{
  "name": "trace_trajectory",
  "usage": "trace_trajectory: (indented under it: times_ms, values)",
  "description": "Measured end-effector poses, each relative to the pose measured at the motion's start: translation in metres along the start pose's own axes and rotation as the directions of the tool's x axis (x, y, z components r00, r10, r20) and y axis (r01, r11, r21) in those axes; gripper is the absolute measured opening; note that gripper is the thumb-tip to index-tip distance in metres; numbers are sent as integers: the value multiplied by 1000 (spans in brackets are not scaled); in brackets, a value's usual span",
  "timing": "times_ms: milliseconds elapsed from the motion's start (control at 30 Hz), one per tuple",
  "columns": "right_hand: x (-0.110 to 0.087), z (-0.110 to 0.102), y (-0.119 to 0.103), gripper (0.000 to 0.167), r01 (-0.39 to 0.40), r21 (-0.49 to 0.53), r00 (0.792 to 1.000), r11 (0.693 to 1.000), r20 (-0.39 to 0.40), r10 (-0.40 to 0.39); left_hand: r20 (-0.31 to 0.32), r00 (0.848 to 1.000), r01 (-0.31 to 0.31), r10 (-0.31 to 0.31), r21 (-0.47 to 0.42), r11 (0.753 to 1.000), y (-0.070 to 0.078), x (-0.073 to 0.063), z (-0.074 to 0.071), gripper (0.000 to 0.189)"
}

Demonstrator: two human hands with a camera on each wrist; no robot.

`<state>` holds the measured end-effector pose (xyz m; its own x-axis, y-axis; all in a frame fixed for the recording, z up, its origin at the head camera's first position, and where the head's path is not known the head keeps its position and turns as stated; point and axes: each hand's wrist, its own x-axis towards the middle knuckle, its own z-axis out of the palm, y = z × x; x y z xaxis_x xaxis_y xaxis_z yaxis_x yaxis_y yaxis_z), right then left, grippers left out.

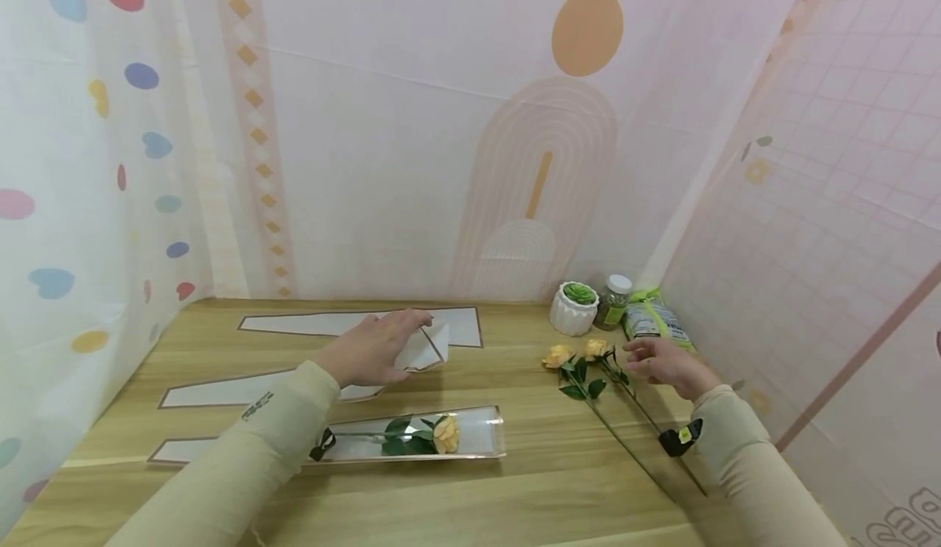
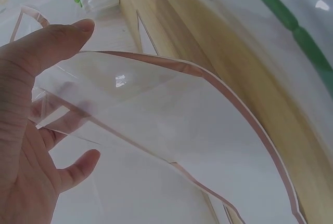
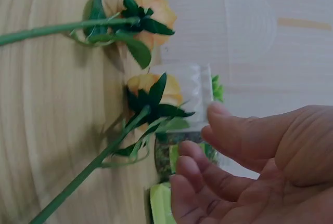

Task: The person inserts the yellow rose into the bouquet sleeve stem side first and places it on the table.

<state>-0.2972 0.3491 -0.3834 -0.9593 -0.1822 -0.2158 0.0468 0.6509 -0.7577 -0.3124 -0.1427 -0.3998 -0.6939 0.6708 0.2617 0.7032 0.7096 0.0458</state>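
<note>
My left hand [image 1: 371, 349] grips a clear flower sleeve [image 2: 171, 104] with a white back and rose-gold edging. In the left wrist view the sleeve's wide mouth bulges apart, and some fingers show through the film. Two yellow artificial roses, a left rose [image 1: 559, 357] and a right rose [image 1: 597, 349], lie on the table with long green stems. Beside the right rose's bloom hovers my right hand [image 1: 672, 365], its fingers loosely bent around nothing. Nearer me, another yellow rose [image 1: 445, 435] lies inside a second sleeve [image 1: 481, 429].
Behind the held sleeve lies another flat sleeve [image 1: 294, 322]. At the back right stand a white ribbed pot [image 1: 573, 316] with a green succulent, a white-lidded jar [image 1: 613, 304] and a green-and-grey packet [image 1: 654, 316]. Patterned curtains [image 1: 367, 163] border the wooden table [image 1: 573, 498].
</note>
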Motion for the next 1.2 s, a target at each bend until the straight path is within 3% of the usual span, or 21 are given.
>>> trace_trajectory:
  times_ms: [367, 467, 667, 833, 967, 1200]
  values:
    - [2, 0, 17, 61, -102, -16, 990, 995, 97, 103, -2, 1000, 10, -10, -29, 1000, 1, -2, 0, 81]
    - [3, 3, 22, 62, -120, -33, 988, 992, 93, 122, -8, 1000, -1, 1, -29, 1000, 1, -2, 1, 80]
    - [3, 10, 27, 63, -118, -47, 991, 992, 64, 121, -17, 1000, -20, 20, -29, 999, 1, -2, 2, 79]
    - [2, 13, 28, 70, -68, -48, 994, 997, 77, 72, -15, 1000, -19, 18, -45, 999, 1, -3, 1, 79]
    - [3, 16, 29, 76, -14, -121, 997, 993, 68, 22, -15, 1000, -24, 23, -57, 998, 1, -4, 0, 78]
    - [4, 20, 35, 78, -73, -97, 996, 993, 52, 79, -22, 999, -44, 43, -68, 997, 1, -5, 1, 78]
